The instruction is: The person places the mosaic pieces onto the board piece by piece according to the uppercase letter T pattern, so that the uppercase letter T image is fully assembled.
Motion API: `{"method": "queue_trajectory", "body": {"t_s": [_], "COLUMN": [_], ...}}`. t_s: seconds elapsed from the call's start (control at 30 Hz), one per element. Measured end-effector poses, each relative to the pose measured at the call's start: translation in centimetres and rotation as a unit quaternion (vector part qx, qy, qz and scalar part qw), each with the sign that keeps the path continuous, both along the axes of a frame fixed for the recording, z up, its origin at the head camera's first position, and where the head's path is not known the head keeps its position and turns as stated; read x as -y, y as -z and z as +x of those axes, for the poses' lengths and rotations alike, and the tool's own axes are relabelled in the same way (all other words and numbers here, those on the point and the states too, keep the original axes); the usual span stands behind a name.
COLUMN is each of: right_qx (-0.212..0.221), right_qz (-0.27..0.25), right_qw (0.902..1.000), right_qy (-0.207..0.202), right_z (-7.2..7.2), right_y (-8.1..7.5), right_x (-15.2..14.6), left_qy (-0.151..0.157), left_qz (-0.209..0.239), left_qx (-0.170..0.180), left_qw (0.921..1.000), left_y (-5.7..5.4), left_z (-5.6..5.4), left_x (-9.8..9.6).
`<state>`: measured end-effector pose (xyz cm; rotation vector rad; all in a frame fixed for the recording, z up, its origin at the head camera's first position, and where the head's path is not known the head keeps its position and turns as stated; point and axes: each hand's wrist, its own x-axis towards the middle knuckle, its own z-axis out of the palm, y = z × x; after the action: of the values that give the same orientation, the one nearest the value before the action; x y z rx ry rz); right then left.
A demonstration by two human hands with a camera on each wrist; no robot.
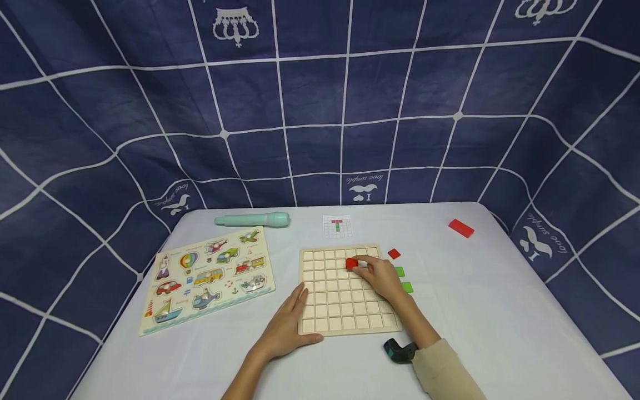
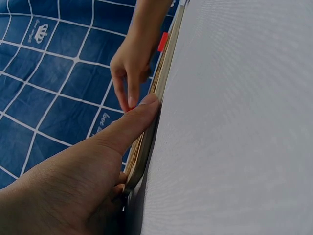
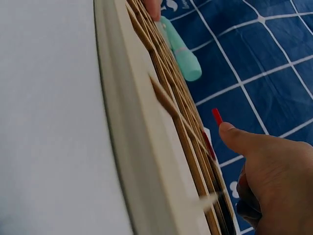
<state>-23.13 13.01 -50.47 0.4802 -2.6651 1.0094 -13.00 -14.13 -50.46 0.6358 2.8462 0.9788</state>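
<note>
A wooden grid board [image 1: 321, 308] lies flat on the table. My right hand [image 1: 378, 276] is over its upper right part, pinching a small red square tile [image 3: 216, 115] between thumb and fingers. In the right wrist view another red piece [image 3: 209, 145] shows at the board's grid, just below the held tile. My left hand [image 1: 286, 328] rests at the board's lower left corner, fingers straight along the left side and thumb [image 2: 139, 116] against the front edge. Right of the board lie a red tile [image 1: 394, 254] and two green tiles [image 1: 400, 271], partly hidden by the right hand.
Behind the board lies a pattern card [image 1: 337, 227] with a red and green T. A picture puzzle [image 1: 210, 278] and a mint-green cylinder [image 1: 252, 220] are at the left. A red block [image 1: 461, 228] lies far right; a black band [image 1: 400, 351] is near the right wrist.
</note>
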Motion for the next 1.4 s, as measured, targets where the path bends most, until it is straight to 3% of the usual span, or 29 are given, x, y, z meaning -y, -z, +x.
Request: {"method": "queue_trajectory", "body": {"t_s": [0.47,0.9,1.4], "right_qx": [0.001,0.032,0.029], "right_qz": [0.007,0.038,0.056], "right_qw": [0.9998,0.9985,0.9979], "right_qy": [0.016,0.023,0.019], "right_z": [-1.3,-1.5,-1.4], "right_y": [0.4,0.4,0.2], "right_x": [2.3,2.5,2.5], "left_qy": [0.000,-0.002,0.003], "left_qz": [-0.001,0.001,0.001], "left_qx": [0.000,-0.006,-0.009], "left_qw": [1.0000,1.0000,1.0000], "left_y": [0.1,0.2,0.2], "left_z": [0.0,0.0,0.0], "left_x": [0.0,0.0,0.1]}}
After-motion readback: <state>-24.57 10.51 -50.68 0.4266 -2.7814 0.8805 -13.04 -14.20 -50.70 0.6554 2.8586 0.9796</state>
